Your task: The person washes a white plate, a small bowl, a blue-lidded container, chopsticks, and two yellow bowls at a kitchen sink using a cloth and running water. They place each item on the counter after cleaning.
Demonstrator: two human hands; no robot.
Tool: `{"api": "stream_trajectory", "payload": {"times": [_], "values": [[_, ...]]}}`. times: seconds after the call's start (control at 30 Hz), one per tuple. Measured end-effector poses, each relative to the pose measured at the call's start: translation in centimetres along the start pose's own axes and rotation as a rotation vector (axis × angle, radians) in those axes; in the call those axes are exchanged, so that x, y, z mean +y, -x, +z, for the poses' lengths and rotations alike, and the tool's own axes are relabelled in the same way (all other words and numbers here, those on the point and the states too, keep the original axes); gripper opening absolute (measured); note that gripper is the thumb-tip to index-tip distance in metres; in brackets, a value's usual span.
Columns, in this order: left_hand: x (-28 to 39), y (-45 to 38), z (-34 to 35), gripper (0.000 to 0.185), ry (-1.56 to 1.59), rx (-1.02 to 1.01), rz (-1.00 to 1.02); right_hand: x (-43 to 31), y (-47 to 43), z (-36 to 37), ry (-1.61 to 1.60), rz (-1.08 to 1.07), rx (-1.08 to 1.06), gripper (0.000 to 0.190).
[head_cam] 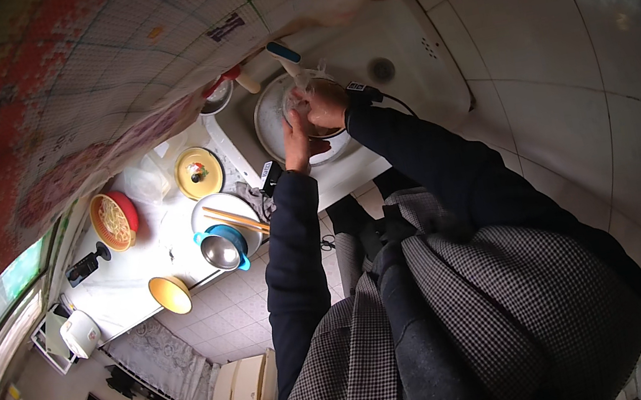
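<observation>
Both my hands are close together over the white sink (418, 101), beneath the faucet (291, 65) with its blue-topped handle. Water splashes around the fingers. My left hand (298, 140) has its thumb raised beside a clear, wet shape whose kind is blurred. From the right, my right hand (326, 105) reaches in with bent fingers at the water. Under them, a wide, pale round basin (268, 121) sits in the sink. A brown-rimmed round vessel shows partly below the right hand. What the fingers grip is hidden by splash and overlap.
Left of the sink, a counter (154, 253) holds a yellow lid (198, 171), a red-and-orange basket (113, 222) with pale strands, a blue-handled pot (222, 248), wooden chopsticks (235, 219) on a plate and a yellow bowl (170, 295) at the edge. A patterned curtain (144, 58) hangs close ahead.
</observation>
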State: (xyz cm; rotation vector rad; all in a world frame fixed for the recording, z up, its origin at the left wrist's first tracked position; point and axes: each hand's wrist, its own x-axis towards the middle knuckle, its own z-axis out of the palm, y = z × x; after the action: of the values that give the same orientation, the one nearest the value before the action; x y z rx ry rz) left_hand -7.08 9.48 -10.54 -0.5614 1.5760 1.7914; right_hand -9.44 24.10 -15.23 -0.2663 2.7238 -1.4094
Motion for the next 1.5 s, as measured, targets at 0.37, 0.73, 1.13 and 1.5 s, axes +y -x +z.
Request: {"api": "stream_trajectory", "payload": {"times": [0.37,0.73,1.13,1.5], "values": [[-0.6,-0.1,0.3,0.066,-0.035,0.01,-0.004,0.6,0.5,0.2,0.1,0.14,-0.058,0.021],[1.3,1.6,-0.5,0.057,-0.137,0.025,0.065,-1.0,1.0,-1.2,0.294,0.032,-0.468,0.009],[2.4,2.7,-1.4,0.062,-0.189,0.031,-0.258,1.4,0.4,-3.6,-0.113,0.229,-0.196,0.026],[4.7,4.6,-1.8,0.099,-1.122,0.083,1.014,4.9,-1.6,-5.9,-0.25,0.332,-0.434,0.027]]}}
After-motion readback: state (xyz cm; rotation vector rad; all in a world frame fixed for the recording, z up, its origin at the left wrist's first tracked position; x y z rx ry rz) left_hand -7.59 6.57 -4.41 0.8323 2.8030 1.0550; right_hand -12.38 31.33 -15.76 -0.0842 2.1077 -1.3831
